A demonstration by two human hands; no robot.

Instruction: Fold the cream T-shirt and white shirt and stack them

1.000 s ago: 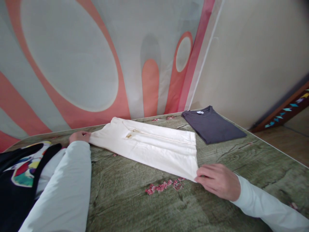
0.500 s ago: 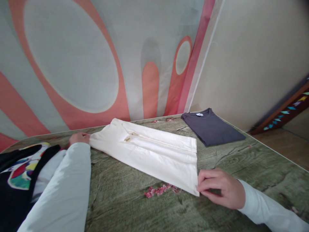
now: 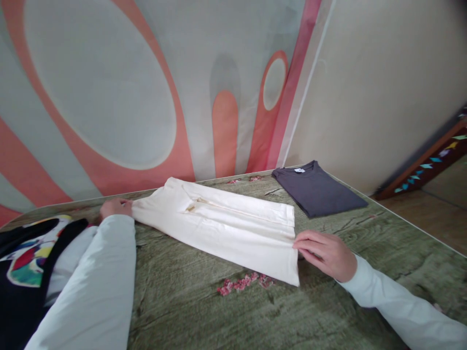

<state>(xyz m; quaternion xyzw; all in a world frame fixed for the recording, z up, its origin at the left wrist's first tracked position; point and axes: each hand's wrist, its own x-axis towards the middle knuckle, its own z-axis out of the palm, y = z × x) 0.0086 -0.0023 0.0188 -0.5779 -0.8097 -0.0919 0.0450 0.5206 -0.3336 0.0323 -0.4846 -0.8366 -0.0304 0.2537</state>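
Note:
A cream shirt [image 3: 222, 223], folded lengthwise into a long strip, lies across the green wood-grain table [image 3: 204, 316]. My left hand [image 3: 114, 208] rests closed on the strip's far left end, its fingers curled on the cloth. At the right end my right hand [image 3: 324, 253] touches the hem's edge about halfway along, fingers loosely curled together, pinching the cloth's edge.
A folded dark grey T-shirt [image 3: 317, 189] lies at the table's far right corner. A black garment with a colourful print [image 3: 25, 257] sits at the left edge. A curtain with orange shapes [image 3: 146, 87] hangs behind the table. Small pink flower prints [image 3: 242, 282] mark the tabletop.
My right hand has moved from the hem's near corner up to the middle of the hem. The left hand has stayed on the left end.

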